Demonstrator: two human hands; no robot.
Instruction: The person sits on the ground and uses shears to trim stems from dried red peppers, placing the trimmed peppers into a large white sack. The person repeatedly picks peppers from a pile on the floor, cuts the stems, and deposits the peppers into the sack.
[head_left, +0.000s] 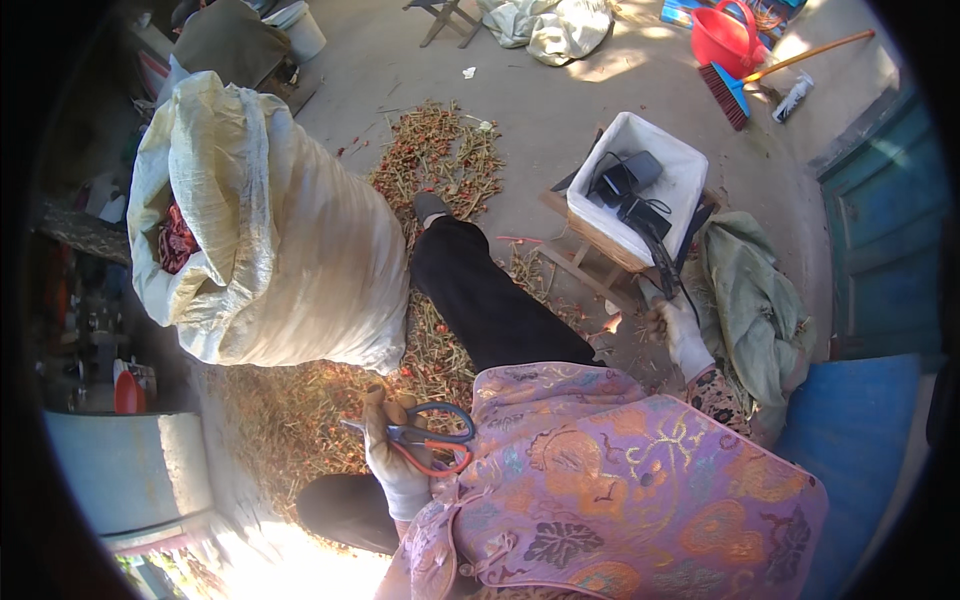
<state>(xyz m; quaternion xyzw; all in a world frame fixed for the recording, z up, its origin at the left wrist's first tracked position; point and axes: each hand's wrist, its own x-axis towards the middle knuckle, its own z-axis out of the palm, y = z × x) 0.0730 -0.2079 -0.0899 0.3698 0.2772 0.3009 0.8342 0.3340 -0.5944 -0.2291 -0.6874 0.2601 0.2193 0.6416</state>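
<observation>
My left hand (393, 455), in a pale, soiled glove, holds scissors (433, 433) with one dark and one red handle loop; the blades point left. Beneath it the ground is strewn with cut stems and red bits (300, 420). My right hand (684, 336), also gloved, has curled fingers below the near corner of a white-lined basket (679, 161). A black cabled device (654, 238) hangs over the basket's rim towards that hand; whether I grip it is unclear. Left of my leg, a large woven plastic sack (315, 217) holds dark red dried chilli peppers (177, 238).
The basket rests on a wooden stool (592, 270). A greenish sack (757, 292) lies right of my right hand. Farther off are a broom (731, 90), a red watering can (724, 41) and pale sacks (555, 30). A patterned apron (637, 487) covers my lap.
</observation>
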